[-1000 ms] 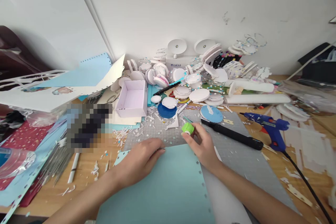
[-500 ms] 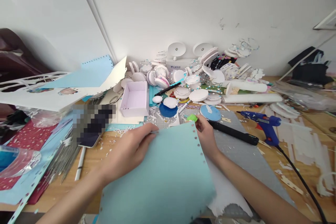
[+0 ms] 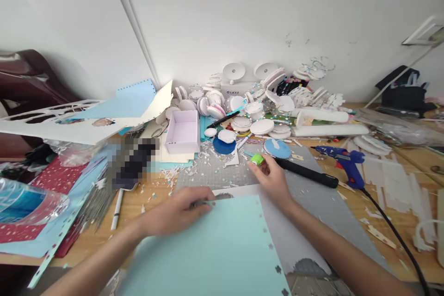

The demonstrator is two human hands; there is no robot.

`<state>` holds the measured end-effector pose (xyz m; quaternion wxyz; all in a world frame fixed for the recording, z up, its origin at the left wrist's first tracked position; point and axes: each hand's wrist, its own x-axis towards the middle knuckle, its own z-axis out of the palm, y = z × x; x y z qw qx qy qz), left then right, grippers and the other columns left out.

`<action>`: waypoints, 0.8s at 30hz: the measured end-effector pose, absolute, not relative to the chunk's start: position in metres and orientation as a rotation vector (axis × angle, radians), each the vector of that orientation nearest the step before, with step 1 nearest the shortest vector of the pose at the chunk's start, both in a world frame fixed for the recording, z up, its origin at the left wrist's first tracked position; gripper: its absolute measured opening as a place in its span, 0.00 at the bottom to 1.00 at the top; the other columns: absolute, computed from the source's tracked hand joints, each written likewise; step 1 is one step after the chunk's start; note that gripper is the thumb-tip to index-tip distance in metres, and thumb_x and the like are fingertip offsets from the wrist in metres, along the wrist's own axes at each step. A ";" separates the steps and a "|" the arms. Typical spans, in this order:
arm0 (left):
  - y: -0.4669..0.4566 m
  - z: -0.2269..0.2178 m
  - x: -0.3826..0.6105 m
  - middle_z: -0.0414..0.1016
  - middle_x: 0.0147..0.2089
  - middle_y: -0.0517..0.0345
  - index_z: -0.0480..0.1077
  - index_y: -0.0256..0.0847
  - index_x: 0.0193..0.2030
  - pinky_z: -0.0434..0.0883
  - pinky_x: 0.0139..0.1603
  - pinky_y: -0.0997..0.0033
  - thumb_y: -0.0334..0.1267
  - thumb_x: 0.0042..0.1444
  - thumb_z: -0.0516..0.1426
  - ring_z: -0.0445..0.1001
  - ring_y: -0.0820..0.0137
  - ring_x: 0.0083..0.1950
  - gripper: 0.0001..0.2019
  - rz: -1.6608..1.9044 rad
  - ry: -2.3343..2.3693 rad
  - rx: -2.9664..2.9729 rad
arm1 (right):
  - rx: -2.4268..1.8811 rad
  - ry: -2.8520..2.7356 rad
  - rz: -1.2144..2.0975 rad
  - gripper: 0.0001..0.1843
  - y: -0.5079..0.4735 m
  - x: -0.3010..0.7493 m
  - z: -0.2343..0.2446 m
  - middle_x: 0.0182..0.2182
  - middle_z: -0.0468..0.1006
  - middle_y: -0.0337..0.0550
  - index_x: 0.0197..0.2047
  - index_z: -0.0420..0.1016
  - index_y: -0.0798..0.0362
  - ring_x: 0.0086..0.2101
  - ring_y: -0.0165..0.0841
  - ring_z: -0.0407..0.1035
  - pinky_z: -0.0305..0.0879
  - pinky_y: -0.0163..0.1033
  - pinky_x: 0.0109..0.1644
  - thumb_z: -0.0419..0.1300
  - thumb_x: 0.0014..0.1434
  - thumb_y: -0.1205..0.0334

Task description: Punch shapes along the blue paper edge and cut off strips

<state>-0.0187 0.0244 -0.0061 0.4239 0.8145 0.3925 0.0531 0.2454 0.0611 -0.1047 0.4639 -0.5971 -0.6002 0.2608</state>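
My left hand (image 3: pixel 182 210) pinches the top edge of a pale turquoise sheet of paper (image 3: pixel 208 249), thumb on top. Small flower-shaped holes run down the sheet's right edge. In my right hand (image 3: pixel 274 180) is a small bright green craft punch (image 3: pixel 257 159), held between thumb and fingers beyond the sheet's upper right corner, apart from the paper. Beneath the turquoise sheet lies a white sheet (image 3: pixel 282 236) with cut-out curves, partly covered. Both rest over a grey cutting mat (image 3: pixel 312 212).
A blue glue gun (image 3: pixel 347 159) with a cord lies at right, near a black stick-shaped tool (image 3: pixel 308 173). A lilac box (image 3: pixel 182 132) and many white discs (image 3: pixel 262 126) stand behind. At left are a plastic bottle (image 3: pixel 27 203), thin wires and stacked papers. Paper scraps litter the table.
The turquoise sheet and my left hand have moved down towards me. The green punch has come away from the sheet's corner, and more of the mat shows behind the paper.
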 end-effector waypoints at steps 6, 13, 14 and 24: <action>0.024 -0.046 0.001 0.73 0.38 0.59 0.67 0.41 0.40 0.64 0.38 0.73 0.34 0.63 0.46 0.71 0.68 0.39 0.09 0.062 1.084 2.125 | -1.488 -1.463 0.675 0.14 0.049 0.255 -0.105 0.25 0.65 0.35 0.33 0.66 0.52 0.26 0.31 0.59 0.54 0.36 0.31 0.59 0.56 0.49; 0.045 -0.036 0.002 0.74 0.36 0.57 0.67 0.41 0.38 0.63 0.36 0.73 0.36 0.63 0.45 0.71 0.67 0.37 0.10 0.096 1.166 2.173 | -1.392 -1.452 0.832 0.15 0.047 0.267 -0.092 0.32 0.70 0.41 0.38 0.67 0.51 0.32 0.34 0.65 0.62 0.37 0.35 0.58 0.57 0.48; 0.048 -0.034 0.004 0.74 0.36 0.58 0.67 0.41 0.37 0.63 0.35 0.73 0.36 0.63 0.45 0.71 0.67 0.37 0.11 0.103 1.172 2.184 | -1.364 -1.461 0.865 0.16 0.048 0.268 -0.086 0.33 0.70 0.41 0.40 0.67 0.51 0.34 0.34 0.66 0.64 0.38 0.36 0.59 0.56 0.48; 0.067 -0.023 0.025 0.74 0.32 0.59 0.69 0.42 0.37 0.59 0.31 0.72 0.36 0.64 0.45 0.74 0.66 0.34 0.11 0.046 1.193 2.364 | -1.201 -2.066 1.056 0.15 0.062 0.242 -0.039 0.36 0.75 0.38 0.41 0.73 0.49 0.36 0.33 0.66 0.64 0.36 0.42 0.67 0.48 0.64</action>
